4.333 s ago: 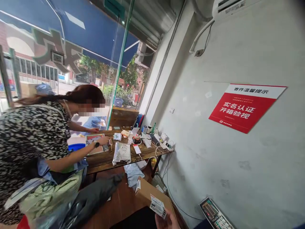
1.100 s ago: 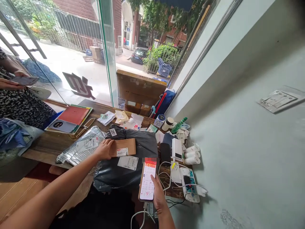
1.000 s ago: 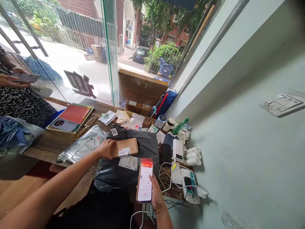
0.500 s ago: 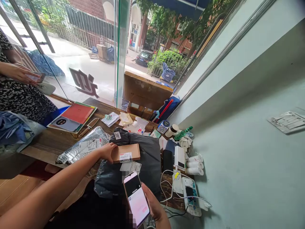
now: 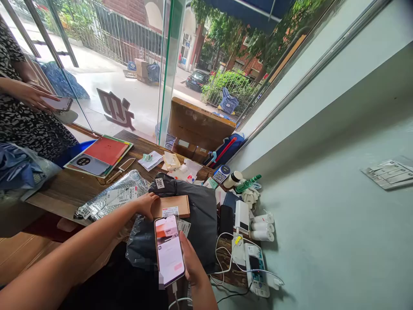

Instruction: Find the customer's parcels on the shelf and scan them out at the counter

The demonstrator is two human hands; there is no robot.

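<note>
Two things in hand by the near edge of the desk [image 5: 60,189]: a small cardboard box [image 5: 174,203] and a phone [image 5: 170,254].
From my remote seat I see the left hand [image 5: 146,206] pinching the box's left end, thumb on the near side, fingers over the far side; the box lies on the black package [image 5: 201,215], toward the desk's right end, its long axis running left to right, away from those fingers. The right hand [image 5: 192,260] grips the upright-turned phone, fingers mostly hidden behind it, on the box's near side, the phone's top overlapping the label in view; I cannot tell whether they touch.
</note>
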